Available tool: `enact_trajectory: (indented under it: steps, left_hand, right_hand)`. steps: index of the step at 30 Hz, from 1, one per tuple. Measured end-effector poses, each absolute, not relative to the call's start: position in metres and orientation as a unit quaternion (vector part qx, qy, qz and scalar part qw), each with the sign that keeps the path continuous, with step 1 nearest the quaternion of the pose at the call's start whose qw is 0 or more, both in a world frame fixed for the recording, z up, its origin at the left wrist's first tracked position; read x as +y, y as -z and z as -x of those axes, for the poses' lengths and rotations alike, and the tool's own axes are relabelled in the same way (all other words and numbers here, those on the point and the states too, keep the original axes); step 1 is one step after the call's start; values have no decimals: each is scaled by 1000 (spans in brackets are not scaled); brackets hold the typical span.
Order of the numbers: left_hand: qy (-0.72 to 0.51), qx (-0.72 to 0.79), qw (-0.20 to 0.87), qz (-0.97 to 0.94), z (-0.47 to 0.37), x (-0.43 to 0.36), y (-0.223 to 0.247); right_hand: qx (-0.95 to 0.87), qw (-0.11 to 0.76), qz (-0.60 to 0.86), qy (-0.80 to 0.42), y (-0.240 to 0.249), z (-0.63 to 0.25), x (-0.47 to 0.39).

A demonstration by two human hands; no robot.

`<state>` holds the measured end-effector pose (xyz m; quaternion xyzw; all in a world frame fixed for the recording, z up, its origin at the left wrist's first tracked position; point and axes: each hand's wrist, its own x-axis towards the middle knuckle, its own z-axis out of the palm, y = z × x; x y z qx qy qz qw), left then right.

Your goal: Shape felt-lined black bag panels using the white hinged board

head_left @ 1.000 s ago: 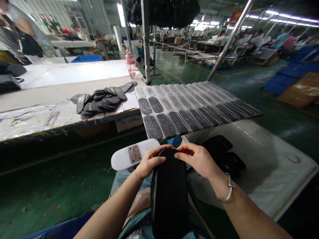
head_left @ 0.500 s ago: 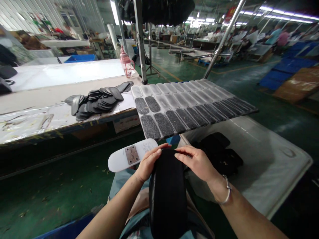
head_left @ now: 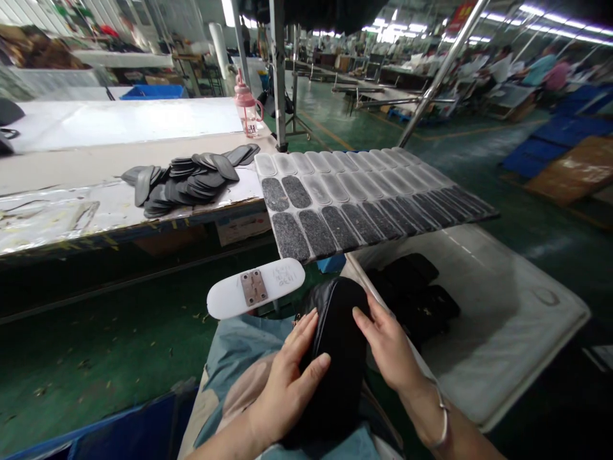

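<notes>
Black padded piece [head_left: 341,348] lengthwise between part-open fingers; left hand [head_left: 282,391] and right hand [head_left: 393,348] hold opposite sides, right nearer rounded far end

Overall the light is dim to moderate, with rows of ceiling tube lights [head_left: 531,10] burning out to white at the upper right. The white tabletop sheet [head_left: 129,121] is the brightest broad surface, nearly washed out; the slanted metal pole [head_left: 440,73] carries bright streaks, and the green floor [head_left: 119,358] reflects pale patches farther back. Soft shadow darkens part of the pale bin [head_left: 517,332]. Black leather [head_left: 325,300] loses most detail beyond faint seam highlights. Background areas look smeared, and wide-angle distortion stretches the edges.
</notes>
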<state>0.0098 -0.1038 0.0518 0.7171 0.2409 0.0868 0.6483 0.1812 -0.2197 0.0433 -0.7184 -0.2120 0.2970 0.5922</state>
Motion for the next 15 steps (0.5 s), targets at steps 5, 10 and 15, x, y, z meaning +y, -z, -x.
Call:
enact_trajectory:
  steps: [5,10,15]
  left_hand:
    - [-152,258,645,-703,-23,-107,-47]
    - [-187,270,661,-675,-30,-107,-47]
    - [-199,278,691,-637,-30,-109,-51]
  right_hand:
    - [-171,620,707,-294,-32,-163,-218]
    - [-140,651,684,-298,-31,-162,-216]
    - [-146,645,684,-309,-36,-160,-214]
